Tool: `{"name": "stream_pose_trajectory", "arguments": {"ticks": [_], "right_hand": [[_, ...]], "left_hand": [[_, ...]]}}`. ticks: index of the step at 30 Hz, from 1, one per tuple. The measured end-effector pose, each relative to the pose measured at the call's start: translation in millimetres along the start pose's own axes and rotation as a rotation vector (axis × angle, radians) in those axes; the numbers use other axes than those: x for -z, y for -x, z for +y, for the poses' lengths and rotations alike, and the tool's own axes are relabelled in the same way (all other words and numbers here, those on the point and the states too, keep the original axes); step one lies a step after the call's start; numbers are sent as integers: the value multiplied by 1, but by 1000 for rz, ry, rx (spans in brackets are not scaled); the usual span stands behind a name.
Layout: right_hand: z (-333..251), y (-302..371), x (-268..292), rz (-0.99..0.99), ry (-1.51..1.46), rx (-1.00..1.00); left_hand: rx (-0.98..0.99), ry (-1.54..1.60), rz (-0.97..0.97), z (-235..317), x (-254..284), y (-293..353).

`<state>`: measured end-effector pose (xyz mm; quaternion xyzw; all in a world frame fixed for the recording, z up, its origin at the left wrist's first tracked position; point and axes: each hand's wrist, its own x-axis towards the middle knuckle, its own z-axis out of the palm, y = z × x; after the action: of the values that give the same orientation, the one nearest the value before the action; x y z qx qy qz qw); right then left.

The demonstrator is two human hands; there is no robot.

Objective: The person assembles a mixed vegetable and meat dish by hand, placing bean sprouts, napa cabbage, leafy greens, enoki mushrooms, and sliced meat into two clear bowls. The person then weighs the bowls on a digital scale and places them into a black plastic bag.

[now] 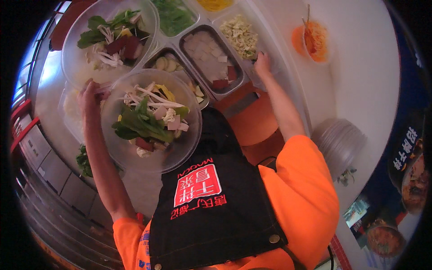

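A clear round plastic bowl [184, 150] holds leafy greens, white enoki mushrooms, cauliflower, pink luncheon-meat pieces and a dark red piece. My left hand [91, 94] is closed on its left rim, where a second clear bowl [69, 67] with similar food sits just beyond. My right hand [262, 64] reaches to the near edge of a tray of chopped cauliflower [239, 37]. Its fingers are bent together and partly hidden, and what they pinch, if anything, does not show.
Beside the cauliflower sits a metal tray [211, 85] of pale slices and dark red blocks. Farther off are a green vegetable tray [173, 18] and a yellow one [215, 3]. An orange bowl of shreds [317, 42] and stacked clear containers [339, 144] stand at right.
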<state>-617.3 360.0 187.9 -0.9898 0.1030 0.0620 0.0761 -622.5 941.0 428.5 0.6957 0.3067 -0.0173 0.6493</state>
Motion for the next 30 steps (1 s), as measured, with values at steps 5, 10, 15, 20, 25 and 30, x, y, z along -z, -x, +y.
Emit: {"name": "stream_pose_trajectory", "arguments": {"ticks": [5, 10, 15, 20, 25, 30], "right_hand": [[-14, -2, 14, 11, -341, -46], [-26, -12, 9, 81, -499, -201], [-11, -22, 18, 33, -627, -307], [-34, -9, 98, 125, -795, -125], [-143, 66, 228, 5, -1092, 77], [-265, 146, 276, -381, -1223, 642]], "left_hand": [[45, -11, -22, -2, 4, 0], [24, -13, -43, 2, 1, 4], [1, 54, -28, 0, 0, 6], [-22, 116, -124, -15, 5, -2], [-18, 31, -82, -9, 4, -2], [15, 13, -73, 4, -2, 7]]}}
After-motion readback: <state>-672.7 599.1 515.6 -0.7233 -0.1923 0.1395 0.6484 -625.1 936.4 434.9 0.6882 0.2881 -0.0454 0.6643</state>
